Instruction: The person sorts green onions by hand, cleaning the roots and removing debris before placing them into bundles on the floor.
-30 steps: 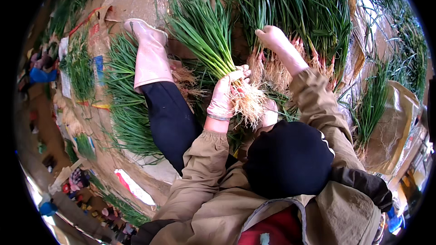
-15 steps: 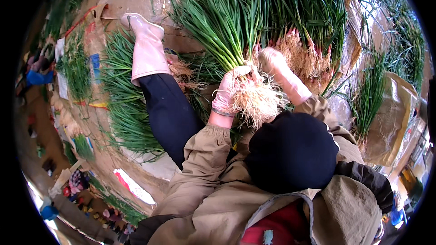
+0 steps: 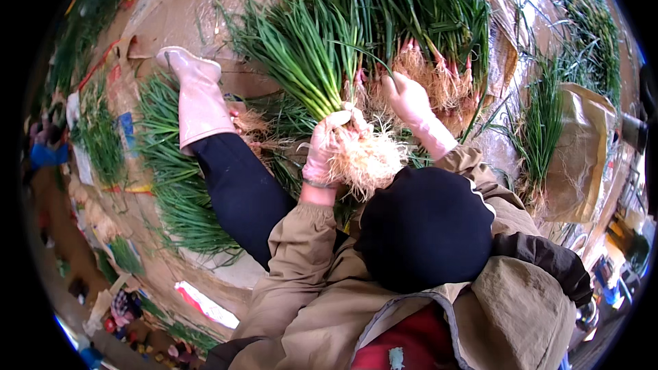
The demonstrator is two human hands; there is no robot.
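My left hand [image 3: 325, 147], in a pink glove, is closed around a bunch of green garlic [image 3: 301, 68] just above its roots. The long green leaves point to the far left, while the pale tangled roots [image 3: 370, 162] hang toward me. To the right of the bunch, my right hand [image 3: 409, 98], also gloved in pink, is closed with a thin green leaf [image 3: 367, 53] running into its fingertips. Close beyond it lies a large heap of green garlic [image 3: 418, 0], with pinkish stem ends and tan roots facing me.
My pink boot [image 3: 202, 103] rests at left, beside more green garlic [image 3: 181, 192]. A round black cloth shape [image 3: 425, 229] hides part of my right sleeve. At right lie a smaller bunch [image 3: 541, 130] and a tan sack [image 3: 579, 151]. Several people and goods blur along the left rim.
The whole view has shifted, so everything sits further left. My right hand has drawn slightly away from the held bunch, and a thin leaf now shows at its fingertips. The left hand keeps its hold.
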